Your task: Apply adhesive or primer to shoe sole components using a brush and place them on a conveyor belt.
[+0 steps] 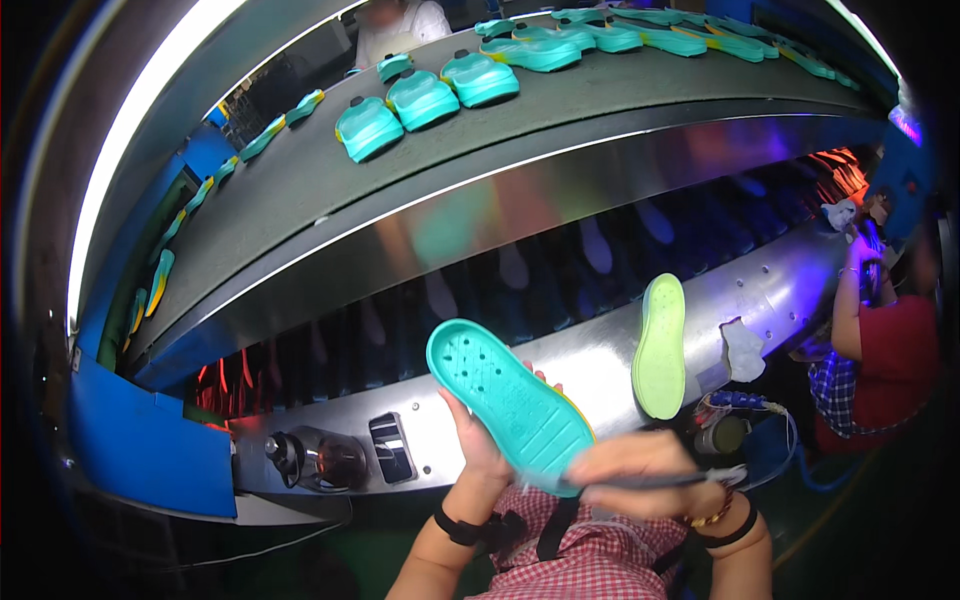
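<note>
A teal shoe sole (510, 400) with yellow along one edge lies tilted in my left hand (482, 448). Its hollow inner side faces up, showing small dark holes at one end and ribs at the other. My right hand (635, 462), somewhat blurred, is closed around the dark handle of a brush (660, 482). The brush's pale, smeared tip meets the near end of the teal sole. To the right, a pale green sole (660, 345) lies on the metal ledge, apart from both hands.
Beyond the metal ledge (560, 355), a dark belt (300, 240) carries several teal soles (425, 97). A bottle (315, 458) and a phone (391, 447) stand left; a crumpled white cloth (742, 350) and a round container (722, 436) sit right. A co-worker in red (900, 350) works at far right.
</note>
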`<state>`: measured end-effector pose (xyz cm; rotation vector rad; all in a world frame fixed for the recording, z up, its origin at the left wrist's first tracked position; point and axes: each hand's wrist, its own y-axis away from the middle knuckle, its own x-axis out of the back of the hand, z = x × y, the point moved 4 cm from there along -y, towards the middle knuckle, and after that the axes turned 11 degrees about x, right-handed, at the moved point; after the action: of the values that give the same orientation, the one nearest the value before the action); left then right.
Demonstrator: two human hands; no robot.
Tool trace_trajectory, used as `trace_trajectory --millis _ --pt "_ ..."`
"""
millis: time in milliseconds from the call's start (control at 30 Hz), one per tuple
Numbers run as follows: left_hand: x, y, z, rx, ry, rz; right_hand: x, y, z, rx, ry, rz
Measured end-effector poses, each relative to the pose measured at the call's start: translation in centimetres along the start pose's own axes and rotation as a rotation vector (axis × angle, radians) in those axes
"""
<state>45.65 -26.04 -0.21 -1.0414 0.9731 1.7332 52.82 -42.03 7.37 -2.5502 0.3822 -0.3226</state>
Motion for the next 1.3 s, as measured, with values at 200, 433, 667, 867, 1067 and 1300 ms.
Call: trace_trajectory --millis 200,433,667,867,1067,1300 --pt "-1.0 0.1 1.6 -0.016 -0.01 -0.141 -0.1 0.8 0.9 0.046 -0.011 -0.175" --pt "-4.7 1.8 -0.2 -0.014 -0.15 -0.003 0.3 1.9 4.4 -0.19 -0.634 0.384" --pt "-2.5 1.9 -0.9 0.025 -0.005 -0.083 -0.9 1.1 1.7 -0.054 -0.269 0.141" --pt "-2.8 0.9 -0.5 0.047 -0.086 -0.077 -0.3 -1.0 0.5 0.045 -0.134 -0.054" --pt "-3.0 0.8 0.3 0.068 -0.261 -0.041 1.2 -1.4 1.1 -0.005 -0.122 -0.123" --pt "-3.3 0.0 0.5 0.231 -0.071 -0.14 0.5 -0.6 0.3 0.045 -0.154 -0.175"
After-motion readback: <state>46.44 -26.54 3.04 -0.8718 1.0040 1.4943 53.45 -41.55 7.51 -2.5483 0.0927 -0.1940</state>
